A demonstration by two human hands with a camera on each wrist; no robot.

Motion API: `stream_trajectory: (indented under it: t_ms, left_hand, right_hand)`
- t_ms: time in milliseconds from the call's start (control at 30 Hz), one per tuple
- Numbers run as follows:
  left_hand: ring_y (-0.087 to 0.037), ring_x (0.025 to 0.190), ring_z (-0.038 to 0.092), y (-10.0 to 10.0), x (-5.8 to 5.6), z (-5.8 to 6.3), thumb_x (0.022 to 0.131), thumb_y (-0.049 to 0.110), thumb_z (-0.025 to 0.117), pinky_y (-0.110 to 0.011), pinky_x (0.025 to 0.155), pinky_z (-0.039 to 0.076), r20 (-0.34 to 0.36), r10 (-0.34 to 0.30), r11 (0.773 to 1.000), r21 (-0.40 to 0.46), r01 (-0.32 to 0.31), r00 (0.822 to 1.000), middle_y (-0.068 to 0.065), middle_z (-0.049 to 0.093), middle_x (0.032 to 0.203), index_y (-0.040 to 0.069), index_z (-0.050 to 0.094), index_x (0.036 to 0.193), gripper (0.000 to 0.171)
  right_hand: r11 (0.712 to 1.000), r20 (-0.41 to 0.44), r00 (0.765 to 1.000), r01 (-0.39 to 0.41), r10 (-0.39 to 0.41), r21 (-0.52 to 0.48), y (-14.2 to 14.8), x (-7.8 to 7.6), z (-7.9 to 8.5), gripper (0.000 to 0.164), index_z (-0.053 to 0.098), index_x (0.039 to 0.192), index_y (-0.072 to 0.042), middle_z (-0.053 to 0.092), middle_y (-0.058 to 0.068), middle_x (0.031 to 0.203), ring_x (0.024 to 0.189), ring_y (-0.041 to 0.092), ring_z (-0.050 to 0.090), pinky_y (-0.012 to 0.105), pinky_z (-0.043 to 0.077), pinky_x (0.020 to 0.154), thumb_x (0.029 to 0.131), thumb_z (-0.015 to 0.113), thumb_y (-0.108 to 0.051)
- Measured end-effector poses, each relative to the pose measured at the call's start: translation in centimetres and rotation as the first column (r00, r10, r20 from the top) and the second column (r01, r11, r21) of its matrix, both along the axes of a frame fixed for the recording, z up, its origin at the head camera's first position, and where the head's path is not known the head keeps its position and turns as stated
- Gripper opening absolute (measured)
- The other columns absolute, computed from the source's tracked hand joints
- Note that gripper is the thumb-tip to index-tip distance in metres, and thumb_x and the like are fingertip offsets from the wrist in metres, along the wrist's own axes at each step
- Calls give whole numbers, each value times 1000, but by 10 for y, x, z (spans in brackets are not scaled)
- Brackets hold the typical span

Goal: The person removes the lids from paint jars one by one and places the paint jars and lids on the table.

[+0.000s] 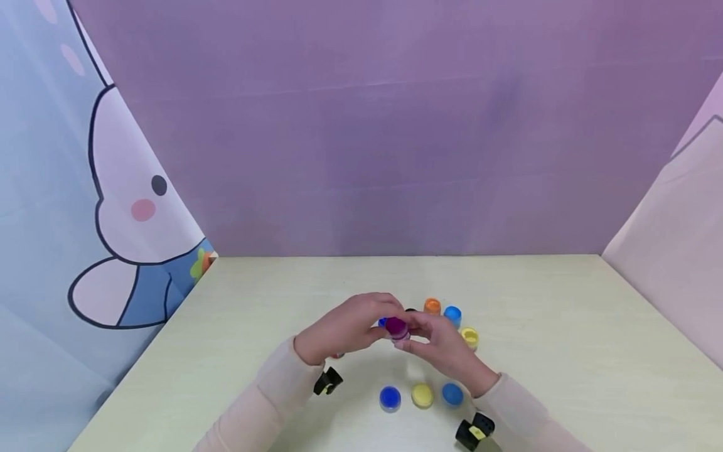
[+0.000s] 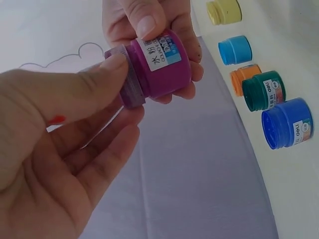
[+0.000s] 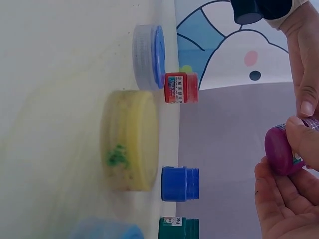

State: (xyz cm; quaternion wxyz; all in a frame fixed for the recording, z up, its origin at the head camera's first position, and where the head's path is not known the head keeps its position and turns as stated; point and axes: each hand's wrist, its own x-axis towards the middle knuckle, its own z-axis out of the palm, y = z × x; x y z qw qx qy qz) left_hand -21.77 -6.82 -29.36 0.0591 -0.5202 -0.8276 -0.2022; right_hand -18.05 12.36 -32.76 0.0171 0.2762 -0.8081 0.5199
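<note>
A small purple paint jar (image 2: 167, 74) is held up between both hands, over the table in the head view. My left hand (image 1: 353, 323) pinches its clear-sided lid (image 2: 130, 82) between thumb and fingers. My right hand (image 1: 443, 348) grips the jar's body, thumb on the label and fingers beneath, as the right wrist view shows. The lid sits at the jar's mouth, and the jar lies tilted sideways in the left wrist view. A small red mark shows on the left thumb.
Beyond the hands stand lidless jars: blue (image 2: 286, 124), green (image 2: 264, 91), orange (image 1: 432, 306), light blue (image 1: 452, 316) and yellow (image 1: 469, 338). A red jar (image 3: 182, 88) stands to the left. Nearer lie blue (image 1: 390, 398), yellow (image 1: 422, 395) and light blue (image 1: 452, 394) lids.
</note>
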Motion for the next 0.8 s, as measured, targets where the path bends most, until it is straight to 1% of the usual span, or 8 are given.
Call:
stream_trajectory:
  t_ms: [133,233,400,467,500,567,667,800]
  left_hand:
    - [0,90,51,2,1,-3,77,13,71,-15,79,42,29,55,998,27,-56,998,8,60,99,13,62,111,36]
    - [-2,85,53,4,0,-7,77,22,71,-15,74,42,21,105,994,37,-106,994,9,60,95,14,64,107,31]
    - [-8,72,54,7,1,-9,77,32,72,-15,63,42,-10,208,977,37,-208,978,10,59,81,15,65,93,25]
    - [-7,71,54,7,1,-10,76,33,72,-14,62,42,-1,242,969,44,-242,970,9,59,81,14,64,91,26]
    - [-7,73,55,7,1,-10,75,33,73,-15,63,43,9,247,968,50,-247,969,7,60,84,14,63,94,29]
    - [-8,79,56,6,1,-11,75,33,73,-16,68,44,29,240,969,50,-241,970,4,61,93,13,61,103,37]
    - [-8,95,55,3,0,-12,75,27,74,-19,80,43,60,171,984,45,-173,984,2,58,111,13,53,120,52]
    - [-5,106,50,3,0,-10,75,9,73,-20,88,39,68,56,998,34,-58,996,4,56,116,15,53,121,50]
  right_hand:
    - [1000,-11,1000,14,-14,9,0,0,-3,34,57,113,-4,63,4,101,93,19,59,40,46,84,80,67,-6]
    - [1000,-25,999,24,-23,8,1,-1,-7,34,58,112,-4,63,4,101,93,20,59,39,47,83,80,67,-6]
    - [1000,-28,999,29,-29,-9,3,-10,-25,32,60,110,-12,63,-1,102,94,15,59,44,45,84,80,68,-17]
    - [999,-32,999,29,-30,-16,5,-16,-33,32,60,110,-16,62,-3,102,94,13,58,45,45,84,80,69,-22]
    - [999,-32,999,36,-36,-8,4,-16,-32,32,60,110,-15,62,-3,102,93,13,58,44,45,84,80,69,-22]
    - [999,-39,999,31,-31,-8,4,-13,-26,32,60,110,-12,63,-1,101,93,15,59,43,46,83,80,68,-19]
    - [1000,-26,999,26,-27,-11,2,-5,-13,31,59,110,-5,63,5,101,92,20,59,44,46,83,80,68,-9]
    - [1000,-5,1000,22,-22,-22,2,-3,-9,32,58,110,-2,63,8,101,93,23,59,45,45,84,79,67,-4]
